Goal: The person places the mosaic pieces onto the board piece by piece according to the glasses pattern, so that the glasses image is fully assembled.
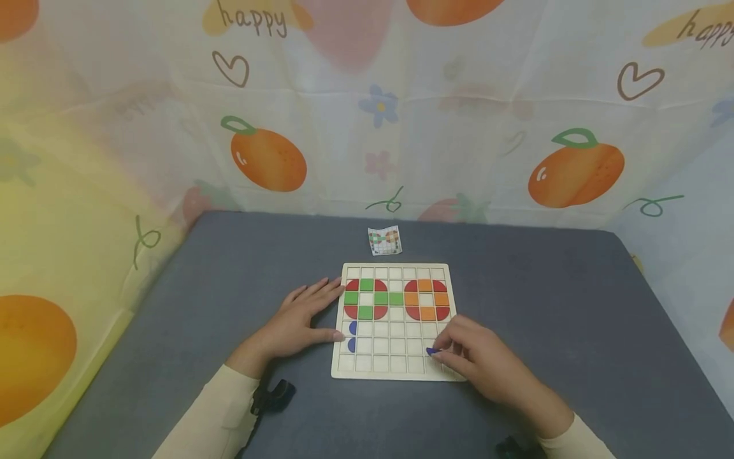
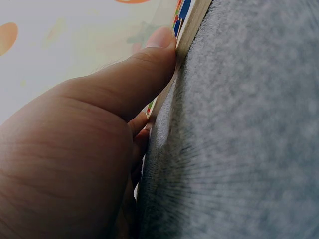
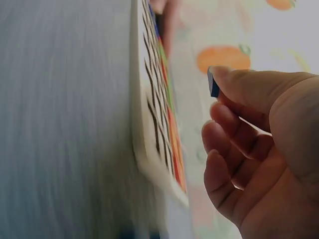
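A square wooden grid board (image 1: 397,346) lies flat on the grey table. Along its left edge rests my left hand (image 1: 295,326), fingers outstretched and the thumb touching the rim, as the left wrist view also shows. Over the lower right cells, my right hand (image 1: 487,360) pinches a small blue tile (image 1: 432,351) between thumb and index finger. Seen edge-on in the right wrist view, that blue tile (image 3: 213,83) is thin and clear of the board; its full outline is hidden. Two blue half-round tiles (image 1: 352,345) sit in the leftmost column.
Red quarter-round, green and orange square tiles (image 1: 424,313) form two ring patterns in the upper board, joined by one green tile (image 1: 396,298). Behind the board lies a small printed pattern card (image 1: 385,241). A fruit-printed cloth (image 1: 338,146) hangs beyond the table's (image 1: 516,268) far edge.
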`<state>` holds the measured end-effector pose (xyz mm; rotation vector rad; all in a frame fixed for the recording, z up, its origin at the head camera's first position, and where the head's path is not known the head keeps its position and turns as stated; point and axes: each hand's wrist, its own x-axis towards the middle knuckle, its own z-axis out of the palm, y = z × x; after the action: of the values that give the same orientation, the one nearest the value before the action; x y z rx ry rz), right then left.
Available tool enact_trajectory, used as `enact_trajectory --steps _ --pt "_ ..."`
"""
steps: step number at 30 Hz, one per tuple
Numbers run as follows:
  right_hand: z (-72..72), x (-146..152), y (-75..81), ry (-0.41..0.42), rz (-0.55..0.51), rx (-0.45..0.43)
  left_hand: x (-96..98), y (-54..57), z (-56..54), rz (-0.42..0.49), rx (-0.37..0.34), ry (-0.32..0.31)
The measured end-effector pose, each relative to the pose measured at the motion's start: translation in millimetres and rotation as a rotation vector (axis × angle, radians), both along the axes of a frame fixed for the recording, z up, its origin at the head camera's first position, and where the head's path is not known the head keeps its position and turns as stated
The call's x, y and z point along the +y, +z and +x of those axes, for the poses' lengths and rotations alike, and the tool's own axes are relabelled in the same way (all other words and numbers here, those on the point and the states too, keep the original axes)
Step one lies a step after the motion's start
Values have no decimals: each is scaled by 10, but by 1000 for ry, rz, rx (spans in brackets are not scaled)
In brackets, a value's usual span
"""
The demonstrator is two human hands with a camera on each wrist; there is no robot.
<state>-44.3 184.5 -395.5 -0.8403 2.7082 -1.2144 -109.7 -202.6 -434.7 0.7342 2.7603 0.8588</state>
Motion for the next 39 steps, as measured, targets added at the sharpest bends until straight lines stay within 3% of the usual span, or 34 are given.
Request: enact_trajectory --steps 9,14,22,39 --pt "9 -700 -104 82 102 19 8 4 -15 1 12 -7" --pt "11 -937 -157 72 158 66 17 6 -23 4 20 -14" --pt "-8 -1096 -230 0 220 98 29 26 -21 5 14 -8" --pt "-33 -1206 -235 -4 269 91 3 7 -12 5 15 -5"
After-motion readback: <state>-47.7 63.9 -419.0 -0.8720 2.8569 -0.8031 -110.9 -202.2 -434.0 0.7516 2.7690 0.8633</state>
